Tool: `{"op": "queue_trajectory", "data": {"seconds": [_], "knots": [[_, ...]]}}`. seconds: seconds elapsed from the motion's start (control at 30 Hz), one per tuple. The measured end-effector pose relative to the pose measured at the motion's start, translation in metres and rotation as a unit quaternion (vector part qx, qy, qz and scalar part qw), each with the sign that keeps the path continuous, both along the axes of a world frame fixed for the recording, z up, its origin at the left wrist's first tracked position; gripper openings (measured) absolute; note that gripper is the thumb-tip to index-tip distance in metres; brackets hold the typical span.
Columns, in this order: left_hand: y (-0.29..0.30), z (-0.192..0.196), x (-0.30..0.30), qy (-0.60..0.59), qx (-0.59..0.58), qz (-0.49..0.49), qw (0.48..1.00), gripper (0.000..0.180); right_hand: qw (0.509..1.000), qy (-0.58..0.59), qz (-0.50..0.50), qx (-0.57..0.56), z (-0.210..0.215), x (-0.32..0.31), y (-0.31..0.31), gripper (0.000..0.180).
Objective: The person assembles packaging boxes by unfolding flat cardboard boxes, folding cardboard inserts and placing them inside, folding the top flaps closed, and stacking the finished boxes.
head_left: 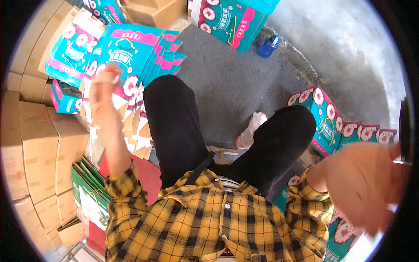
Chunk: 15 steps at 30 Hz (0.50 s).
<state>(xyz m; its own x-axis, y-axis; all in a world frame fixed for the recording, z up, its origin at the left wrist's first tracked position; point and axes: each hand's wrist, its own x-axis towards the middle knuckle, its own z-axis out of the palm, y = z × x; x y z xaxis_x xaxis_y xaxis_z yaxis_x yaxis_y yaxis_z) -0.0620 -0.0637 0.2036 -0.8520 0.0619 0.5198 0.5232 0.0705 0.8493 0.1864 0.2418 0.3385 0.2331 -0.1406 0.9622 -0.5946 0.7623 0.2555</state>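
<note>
My left hand [104, 89] is raised over a stack of flat teal and pink printed cartons [126, 48] at the left. Motion smears its fingers, and I see nothing plainly held in it. My right hand [362, 185] is lifted close to the camera at the right, above several teal gift boxes with flower prints [327, 118]. Its fingers run into the dark rim of the picture beside a black edge [406, 131], so their grip is hidden.
Brown cardboard boxes [39, 148] are piled along the left. Green paper bags [91, 187] stand below my left forearm. A blue bottle [269, 46] stands by the pale wall [340, 39]. Another teal carton [231, 22] is at the far side. Crumpled clear plastic [253, 131] lies near my right knee.
</note>
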Motion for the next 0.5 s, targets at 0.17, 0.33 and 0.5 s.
{"op": "queue_trajectory", "data": {"seconds": [0.17,0.33,0.5], "knots": [[-0.073,-0.221,-0.075,-0.467,0.236,-0.063,0.850,0.024,0.871,-0.417,-0.259,-0.012,-0.072,-0.062,0.005,0.030],[-0.033,-0.261,-0.107,-0.454,0.391,-0.005,0.800,0.027,0.811,-0.515,-0.278,-0.013,-0.148,-0.071,0.062,0.037],[-0.024,-0.245,-0.114,-0.471,0.514,0.050,0.715,0.040,0.768,-0.572,-0.283,-0.047,-0.161,-0.081,0.052,0.043]]}}
